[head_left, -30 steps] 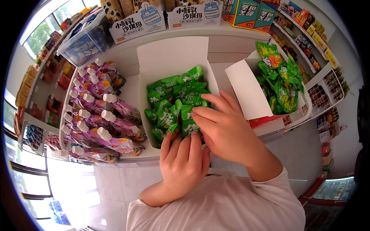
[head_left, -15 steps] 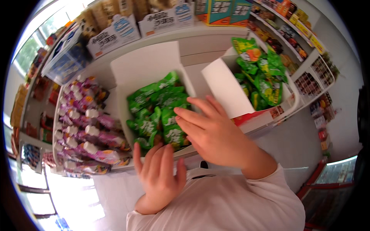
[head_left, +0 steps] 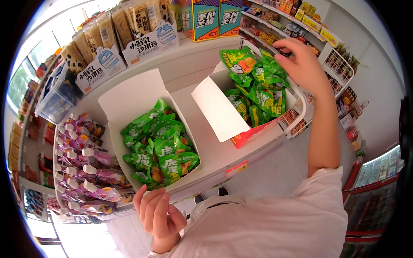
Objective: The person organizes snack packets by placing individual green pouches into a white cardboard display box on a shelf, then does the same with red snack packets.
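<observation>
A white open carton (head_left: pixel 129 101) on the shelf holds several green snack packets (head_left: pixel 160 144). My left hand (head_left: pixel 155 213) hangs just below the shelf's front edge, under that carton, fingers loosely curled and holding nothing. My right hand (head_left: pixel 301 64) is raised to the far right, above a second open carton (head_left: pixel 223 114) packed with upright green packets (head_left: pixel 258 81); its fingertips pinch at a small dark thing by the top of those packets, too small to tell.
Purple spouted pouches (head_left: pixel 84 163) fill the shelf to the left. Tan biscuit packs (head_left: pixel 124 23) and teal boxes (head_left: pixel 211 17) stand at the back. More stocked shelves (head_left: pixel 301 23) run along the right wall. A red-framed cabinet (head_left: pixel 370 189) stands lower right.
My right hand has left the green packets in the left carton and risen to the right carton. My left hand has dropped from the carton's front to below the shelf edge.
</observation>
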A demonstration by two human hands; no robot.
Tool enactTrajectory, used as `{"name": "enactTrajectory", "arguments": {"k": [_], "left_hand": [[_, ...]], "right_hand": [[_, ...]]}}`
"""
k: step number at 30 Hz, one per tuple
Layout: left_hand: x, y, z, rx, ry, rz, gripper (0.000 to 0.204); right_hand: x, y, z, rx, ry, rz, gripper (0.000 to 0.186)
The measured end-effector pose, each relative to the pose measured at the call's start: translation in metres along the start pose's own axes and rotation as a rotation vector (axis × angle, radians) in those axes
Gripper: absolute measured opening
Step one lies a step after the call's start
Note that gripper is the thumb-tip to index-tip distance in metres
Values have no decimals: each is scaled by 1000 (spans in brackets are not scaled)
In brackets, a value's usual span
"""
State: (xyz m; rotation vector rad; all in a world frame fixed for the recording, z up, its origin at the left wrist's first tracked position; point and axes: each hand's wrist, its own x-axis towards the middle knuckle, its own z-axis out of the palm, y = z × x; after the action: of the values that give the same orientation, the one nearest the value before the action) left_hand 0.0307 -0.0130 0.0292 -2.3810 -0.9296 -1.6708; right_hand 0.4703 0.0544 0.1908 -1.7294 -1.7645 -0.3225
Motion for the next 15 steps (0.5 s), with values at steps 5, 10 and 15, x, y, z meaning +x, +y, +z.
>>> {"name": "enactTrajectory", "arguments": {"k": [5,10,15], "left_hand": [[-3,3,6,-54,32,15,19],[-6,8,5,-47,49,21,17],[-6,13,1,-40,47,33,17]], "right_hand": [[35,41,10,263,-516,220,48],[34,53,13,296,-514,159,54],[27,41,15,248,-431,147,44]]}}
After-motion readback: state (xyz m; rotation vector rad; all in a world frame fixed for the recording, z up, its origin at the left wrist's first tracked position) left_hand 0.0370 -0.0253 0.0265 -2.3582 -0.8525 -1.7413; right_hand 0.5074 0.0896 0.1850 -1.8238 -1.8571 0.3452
